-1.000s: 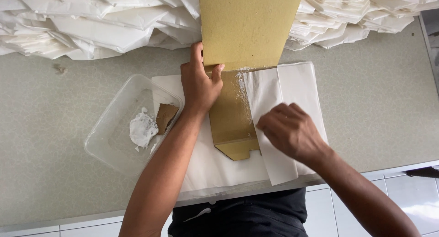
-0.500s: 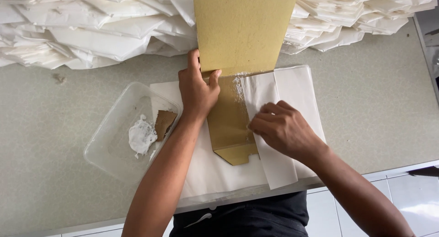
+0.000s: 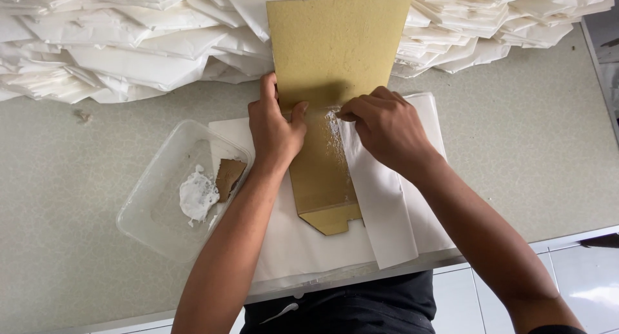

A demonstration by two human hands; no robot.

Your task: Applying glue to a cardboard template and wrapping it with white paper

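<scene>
**Both hands pressed on a cardboard template over white paper**

The left hand (image 3: 274, 124) lies flat on the tan cardboard template (image 3: 332, 69), fingers spread, thumb out. The right hand (image 3: 387, 127) presses curled fingertips onto the folded edge of a white paper sheet (image 3: 387, 211), beside a streak of white paste (image 3: 335, 137). The template lies over the paper near the front edge of the speckled surface (image 3: 529, 173). Left of it sits a clear plastic tray (image 3: 151, 211) with paste and a cardboard scrap (image 3: 229, 176). Stacked white paper bags (image 3: 129, 44) crowd the far side.

Paper stack (image 3: 129, 57) cut off at top frame edge; cardboard template (image 3: 335, 57) top cropped; right-hand fingers (image 3: 351, 111) tips hidden, curled under.
</scene>
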